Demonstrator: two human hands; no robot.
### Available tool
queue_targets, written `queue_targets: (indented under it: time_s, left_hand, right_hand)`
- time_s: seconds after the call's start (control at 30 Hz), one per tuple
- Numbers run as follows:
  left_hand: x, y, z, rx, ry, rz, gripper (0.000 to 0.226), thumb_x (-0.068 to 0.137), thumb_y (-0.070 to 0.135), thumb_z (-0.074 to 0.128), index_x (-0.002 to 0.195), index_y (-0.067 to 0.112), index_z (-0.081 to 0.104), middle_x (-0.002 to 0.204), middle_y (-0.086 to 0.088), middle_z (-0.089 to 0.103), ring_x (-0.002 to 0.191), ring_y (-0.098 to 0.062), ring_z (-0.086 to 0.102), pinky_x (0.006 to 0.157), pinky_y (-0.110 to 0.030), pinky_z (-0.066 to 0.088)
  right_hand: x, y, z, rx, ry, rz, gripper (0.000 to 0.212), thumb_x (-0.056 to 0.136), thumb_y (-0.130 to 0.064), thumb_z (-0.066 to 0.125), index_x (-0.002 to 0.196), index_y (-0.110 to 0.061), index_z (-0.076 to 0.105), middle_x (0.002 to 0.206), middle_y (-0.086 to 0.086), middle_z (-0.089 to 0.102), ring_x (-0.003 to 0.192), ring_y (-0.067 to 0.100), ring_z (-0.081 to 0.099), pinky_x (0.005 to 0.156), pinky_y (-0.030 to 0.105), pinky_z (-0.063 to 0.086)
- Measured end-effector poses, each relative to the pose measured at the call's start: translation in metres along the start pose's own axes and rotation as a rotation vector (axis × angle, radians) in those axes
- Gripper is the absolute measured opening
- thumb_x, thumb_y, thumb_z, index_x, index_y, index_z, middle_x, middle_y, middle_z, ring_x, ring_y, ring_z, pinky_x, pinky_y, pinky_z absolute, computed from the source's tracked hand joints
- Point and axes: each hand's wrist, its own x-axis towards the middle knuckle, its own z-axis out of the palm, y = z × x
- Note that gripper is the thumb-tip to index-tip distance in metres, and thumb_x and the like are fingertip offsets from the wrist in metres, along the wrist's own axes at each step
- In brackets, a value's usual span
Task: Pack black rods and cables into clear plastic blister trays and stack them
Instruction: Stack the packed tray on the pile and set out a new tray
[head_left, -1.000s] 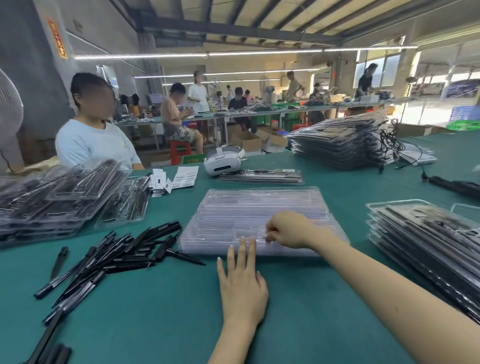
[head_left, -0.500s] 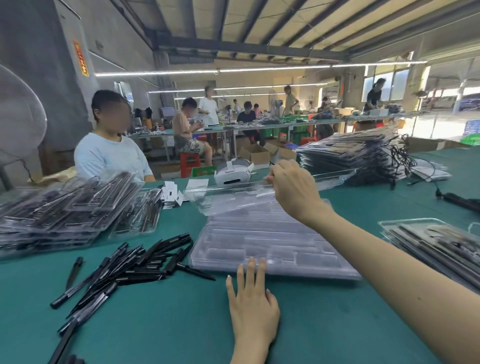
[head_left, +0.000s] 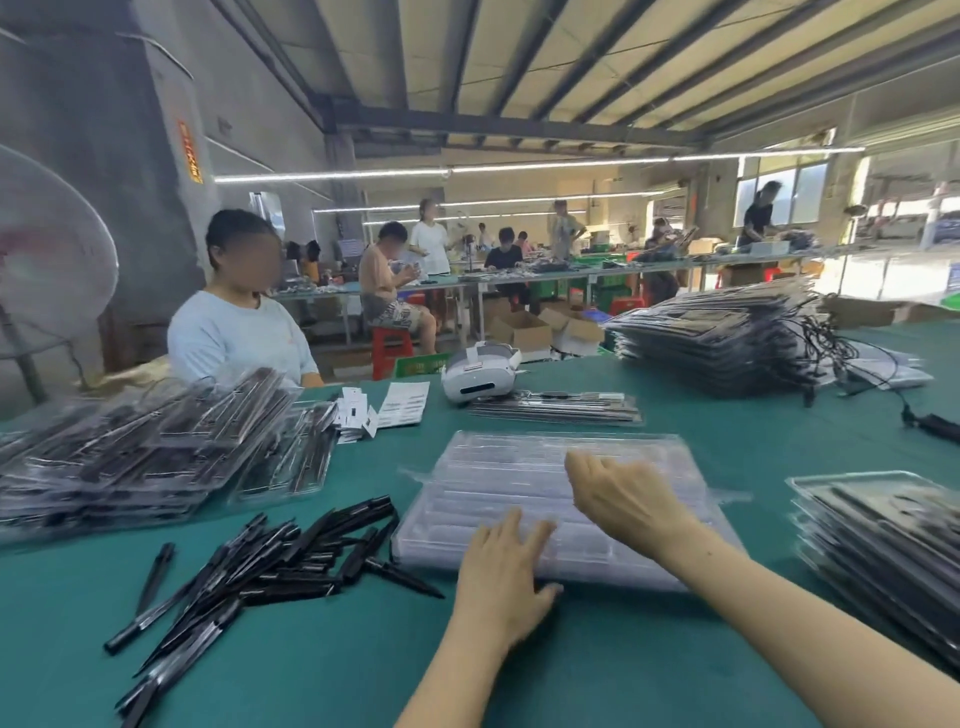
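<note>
Your left hand (head_left: 506, 577) lies flat, fingers straight, steadying the empty blister trays (head_left: 561, 499) at desk (head_left: 322, 660) centre; your right hand (head_left: 623, 499), loosely spread and empty, hovers above; rods (head_left: 270, 561) wait at nine o'clock.

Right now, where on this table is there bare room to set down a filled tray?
Bare green cloth lies near the front edge, between the loose black rods and the left hand. Crowded: empty tray stack centre, packed trays left and right.
</note>
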Motion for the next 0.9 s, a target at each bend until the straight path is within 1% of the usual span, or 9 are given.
queue_targets:
  time_s: [0.07,0.13,0.17,0.23,0.3,0.37,0.43,0.5,0.9]
  left_hand:
    - [0.020,-0.005,-0.001,0.058,-0.161,-0.049,0.077,0.087,0.059,0.051,0.150,0.035,0.013,0.156,-0.008,0.023,0.140,-0.026,0.025,0.114,-0.039,0.015]
    - [0.033,-0.011,0.004,0.049,-0.252,-0.080,0.084,0.081,0.068,0.052,0.150,0.042,0.010,0.159,-0.006,0.016,0.144,-0.027,0.017,0.116,-0.049,0.010]
    - [0.036,-0.015,0.008,0.007,-0.320,-0.116,0.087,0.078,0.073,0.052,0.148,0.047,0.008,0.160,-0.003,0.010,0.146,-0.028,0.010,0.114,-0.057,0.006]
    - [0.036,-0.021,0.016,-0.041,-0.412,-0.171,0.095,0.069,0.081,0.053,0.146,0.053,0.004,0.161,0.002,0.000,0.147,-0.028,-0.001,0.108,-0.069,0.001]
    - [0.034,-0.023,0.020,-0.047,-0.410,-0.174,0.097,0.067,0.081,0.055,0.146,0.054,0.004,0.161,0.003,-0.001,0.147,-0.027,-0.005,0.108,-0.071,0.003]
    - [0.035,-0.025,0.020,-0.056,-0.404,-0.174,0.091,0.071,0.080,0.053,0.145,0.055,0.005,0.161,0.003,0.000,0.148,-0.026,-0.004,0.108,-0.071,0.006]
    - [0.036,-0.026,0.018,-0.059,-0.417,-0.177,0.088,0.073,0.079,0.050,0.145,0.056,0.005,0.161,0.003,0.001,0.148,-0.027,-0.002,0.108,-0.071,0.007]
    - [0.036,-0.025,0.015,-0.055,-0.432,-0.186,0.087,0.073,0.080,0.050,0.144,0.057,0.005,0.161,0.004,0.002,0.148,-0.027,0.000,0.108,-0.071,0.007]
    - [0.034,-0.024,0.013,-0.076,-0.414,-0.173,0.085,0.076,0.076,0.051,0.146,0.052,0.009,0.161,0.000,0.005,0.147,-0.029,0.002,0.106,-0.072,0.008]
  right_hand:
    - [-0.009,0.001,0.008,0.013,-0.026,-0.044,0.006,0.082,-0.016,0.036,0.077,-0.015,0.035,0.048,-0.003,0.047,0.033,0.013,0.041,0.031,0.023,0.019]
    - [-0.015,0.003,0.014,0.010,-0.089,-0.102,0.025,0.084,-0.038,0.053,0.078,-0.014,0.049,0.054,-0.003,0.052,0.039,0.013,0.047,0.031,0.024,0.028]
    - [-0.017,0.003,0.016,-0.005,-0.124,-0.115,0.034,0.077,-0.047,0.065,0.076,-0.015,0.057,0.056,-0.003,0.054,0.041,0.013,0.049,0.031,0.023,0.032]
    - [-0.019,-0.001,0.016,-0.012,-0.203,-0.077,0.045,0.053,-0.049,0.088,0.076,-0.017,0.066,0.053,-0.005,0.056,0.039,0.012,0.052,0.031,0.021,0.032]
    - [-0.016,-0.003,0.015,0.041,-0.260,0.033,0.047,0.039,-0.037,0.097,0.071,-0.019,0.067,0.043,-0.004,0.054,0.033,0.012,0.052,0.031,0.019,0.023]
    - [-0.003,0.003,0.005,0.077,-0.201,0.132,0.037,0.048,-0.026,0.096,0.065,-0.017,0.064,0.041,0.000,0.055,0.035,0.017,0.054,0.035,0.020,0.022]
    - [0.016,0.017,-0.007,0.122,-0.141,0.210,0.014,0.081,-0.027,0.074,0.084,-0.016,0.066,0.065,0.004,0.068,0.062,0.023,0.067,0.048,0.026,0.034]
    - [0.036,0.032,-0.014,0.173,-0.167,0.285,0.016,0.096,-0.028,0.055,0.099,-0.017,0.066,0.085,0.007,0.071,0.083,0.029,0.066,0.058,0.028,0.033]
    - [0.037,0.048,-0.022,0.251,-0.065,0.369,0.018,0.091,-0.033,0.063,0.094,-0.017,0.072,0.074,0.013,0.070,0.073,0.036,0.065,0.057,0.030,0.032]
